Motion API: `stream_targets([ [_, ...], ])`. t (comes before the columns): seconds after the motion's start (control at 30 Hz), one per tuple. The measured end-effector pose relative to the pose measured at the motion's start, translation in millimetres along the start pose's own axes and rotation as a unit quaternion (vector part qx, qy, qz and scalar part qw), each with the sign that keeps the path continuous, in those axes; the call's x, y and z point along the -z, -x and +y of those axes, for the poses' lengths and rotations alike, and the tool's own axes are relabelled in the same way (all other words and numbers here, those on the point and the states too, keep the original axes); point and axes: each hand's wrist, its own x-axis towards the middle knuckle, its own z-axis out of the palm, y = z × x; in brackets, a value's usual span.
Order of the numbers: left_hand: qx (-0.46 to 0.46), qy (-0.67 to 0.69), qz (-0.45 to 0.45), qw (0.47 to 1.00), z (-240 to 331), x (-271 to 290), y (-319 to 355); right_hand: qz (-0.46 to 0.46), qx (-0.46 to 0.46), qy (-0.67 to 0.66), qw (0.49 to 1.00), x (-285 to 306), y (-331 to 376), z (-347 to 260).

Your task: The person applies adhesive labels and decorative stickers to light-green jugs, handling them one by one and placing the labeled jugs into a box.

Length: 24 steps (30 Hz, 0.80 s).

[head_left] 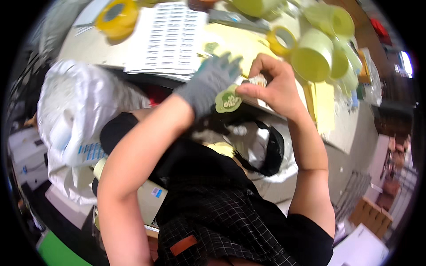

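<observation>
At about nine o'clock a crumpled white plastic bag (pixel 75 111) bulges beside the pale counter (pixel 95 48). At eleven o'clock a yellow roll of tape (pixel 116 17) lies on the counter, and just right of it, toward twelve, a white sheet of small printed labels (pixel 171 37).

Near the centre the left hand (pixel 209 82), in a grey knitted glove, reaches up from the bare forearm. Its gloved fingers are loosely spread and lie behind and against the upper left edge of a small round green sticker (pixel 228 99); whether they actually clamp it cannot be told. The sticker hangs at the five o'clock side of the left hand.

Just right of it the bare right hand (pixel 270 86) has its grip pressed together, thumb and forefinger pinching the sticker's upper right edge, so the sticker sits at the eight o'clock side of that grip, between the two hands. A small whitish scrap (pixel 257 80) shows just above the pinch.

Below the hands, at six o'clock, a black-rimmed bin with a clear liner (pixel 266 155) stands open. At one to two o'clock, translucent yellow-green plastic cups (pixel 313 57) cluster on the counter, with a second yellow tape ring (pixel 282 40) just left of them.
</observation>
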Motion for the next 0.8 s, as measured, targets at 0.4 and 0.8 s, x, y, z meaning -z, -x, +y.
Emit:
stream_targets([
  [0.4, 0.485, 0.057, 0.216, 0.845, 177.7, 79.1, 347.5, -0.354, -0.064, -0.165, 0.918, -193.8, -24.2, -77.8],
  [0.8, 0.546, -0.008, 0.41, 0.731, 237.8, -30.3, 383.4, -0.517, -0.001, -0.025, 0.855, -328.9, 0.2, -144.5],
])
